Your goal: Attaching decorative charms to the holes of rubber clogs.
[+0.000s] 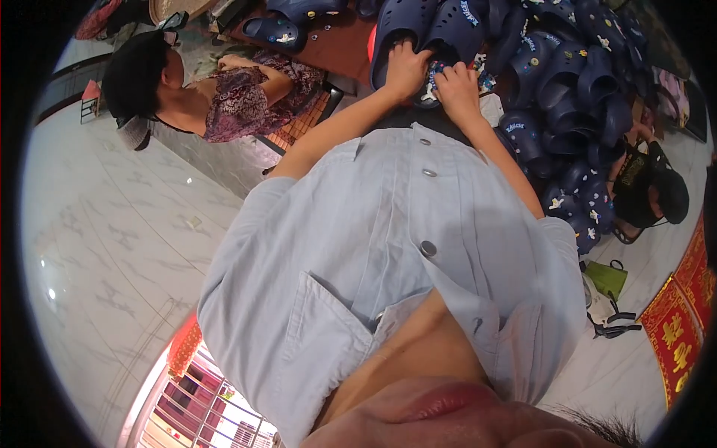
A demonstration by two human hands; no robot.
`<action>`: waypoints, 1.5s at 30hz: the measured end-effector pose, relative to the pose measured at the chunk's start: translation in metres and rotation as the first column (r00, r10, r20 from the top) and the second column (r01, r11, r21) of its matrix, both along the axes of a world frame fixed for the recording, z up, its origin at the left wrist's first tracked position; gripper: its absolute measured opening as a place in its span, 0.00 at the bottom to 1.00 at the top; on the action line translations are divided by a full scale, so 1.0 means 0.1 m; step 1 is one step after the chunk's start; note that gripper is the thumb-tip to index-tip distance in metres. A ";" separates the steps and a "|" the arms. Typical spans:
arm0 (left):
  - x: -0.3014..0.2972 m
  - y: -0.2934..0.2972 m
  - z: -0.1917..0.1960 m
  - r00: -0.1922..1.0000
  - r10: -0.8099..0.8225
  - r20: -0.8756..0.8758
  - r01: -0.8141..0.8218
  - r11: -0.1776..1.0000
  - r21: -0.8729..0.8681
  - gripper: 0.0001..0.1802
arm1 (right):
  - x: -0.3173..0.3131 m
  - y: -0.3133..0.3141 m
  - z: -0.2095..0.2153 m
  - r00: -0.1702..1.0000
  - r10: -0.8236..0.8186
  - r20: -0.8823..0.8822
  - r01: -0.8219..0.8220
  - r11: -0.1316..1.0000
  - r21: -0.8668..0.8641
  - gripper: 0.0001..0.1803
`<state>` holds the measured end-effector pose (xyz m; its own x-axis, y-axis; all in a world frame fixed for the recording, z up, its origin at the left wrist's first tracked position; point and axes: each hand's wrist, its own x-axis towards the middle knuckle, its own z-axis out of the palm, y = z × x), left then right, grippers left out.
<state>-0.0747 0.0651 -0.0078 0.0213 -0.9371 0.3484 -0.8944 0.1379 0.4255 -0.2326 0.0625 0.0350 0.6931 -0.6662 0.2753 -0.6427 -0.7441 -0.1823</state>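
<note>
Floor (97,231): pale tiles with grey veining, over on the left.
Neighbour (243,101): a person in a dark cap and a patterned purple top, one arm bent in front of them.
Window (209,407): barred and bright, low on the left side.
Single clog (275,34): dark blue, with little charms on it, at the near edge of the reddish-brown table (336,56).
Left hand (405,73): fingers bent at the open heel of a blue clog (403,19) on the table, just ahead of the worker; I can't tell whether the grip is closed on it.
Shirt (388,209): light blue with metal buttons, worn by the worker.
Right hand (457,93): fingers curled down among charms, close beside the left; whether its grip pinches one, I can't tell.
Coloured charms (485,78): small, jumbled, right beside that hand.
Clog pile (571,86): many dark blue ones heaped up to the right.
Green bag (606,280): on the floor below the pile.
Other person (653,194): dark cap, dark clothes, beside the heap.
Banner (676,340): red with gold, far right.
</note>
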 end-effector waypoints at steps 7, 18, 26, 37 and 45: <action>-0.02 0.00 -0.01 1.000 -0.004 0.010 0.004 1.000 0.023 0.16 | -0.06 -0.02 0.03 0.991 0.008 0.130 -0.023 0.993 0.114 0.20; 0.00 0.01 -0.05 1.000 -0.011 0.007 0.011 0.999 0.031 0.18 | -0.20 -0.12 0.09 0.872 -0.263 0.413 0.032 0.873 0.487 0.12; -0.04 0.00 -0.08 1.000 -0.005 0.001 0.005 0.998 0.058 0.17 | -0.31 -0.16 0.03 0.625 -0.577 0.526 -0.177 0.552 0.815 0.14; -0.04 -0.04 -0.08 1.000 0.004 -0.003 -0.004 0.997 0.072 0.16 | -0.13 -0.67 0.19 0.468 -0.628 0.622 -0.303 0.548 0.780 0.09; 0.01 -0.06 -0.04 1.000 0.006 -0.027 -0.003 0.995 0.099 0.17 | 0.39 -1.57 -0.05 0.659 -0.448 0.604 -0.139 0.717 0.683 0.10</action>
